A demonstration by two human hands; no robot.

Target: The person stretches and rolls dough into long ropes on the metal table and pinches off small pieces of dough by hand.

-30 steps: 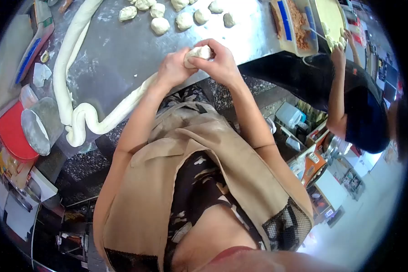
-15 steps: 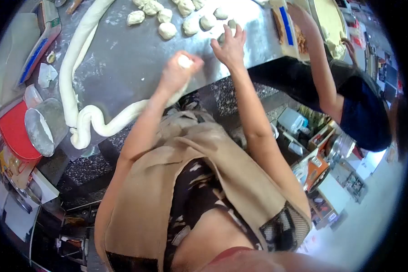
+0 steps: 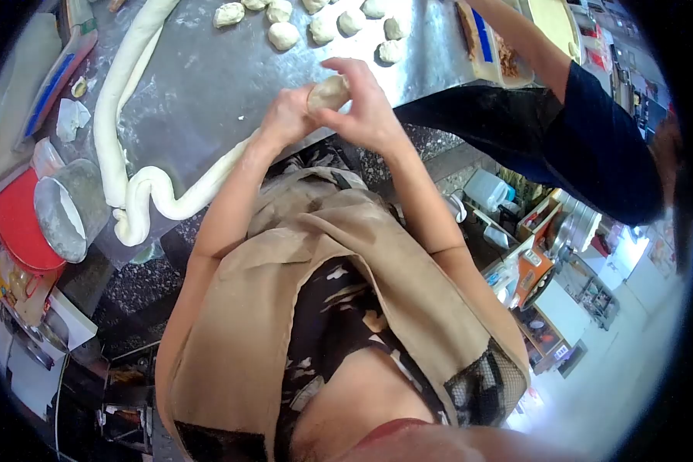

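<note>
My left hand [image 3: 286, 119] is closed around the end of a long white dough rope [image 3: 179, 206], which runs back under my left wrist along the table's near edge. A rounded dough end [image 3: 329, 94] sticks out of that fist. Around this end my right hand [image 3: 368, 110] curls, fingers over the top and thumb below. Just beyond my hands, several dough lumps [image 3: 323, 29] lie apart on the metal table [image 3: 200, 85]. The closest to my right hand is a dough lump [image 3: 390, 51].
A thicker dough strip [image 3: 112, 131] lies along the table's left side. Left of it stand a metal canister [image 3: 69, 215] and a red container [image 3: 23, 219]. At right, another person's arm [image 3: 527, 38] reaches past a plastic box [image 3: 520, 75] of brown filling.
My right hand has left a dough lump on the table and come left to the dough end in my left hand. The other person's arm has shifted upward in view.
</note>
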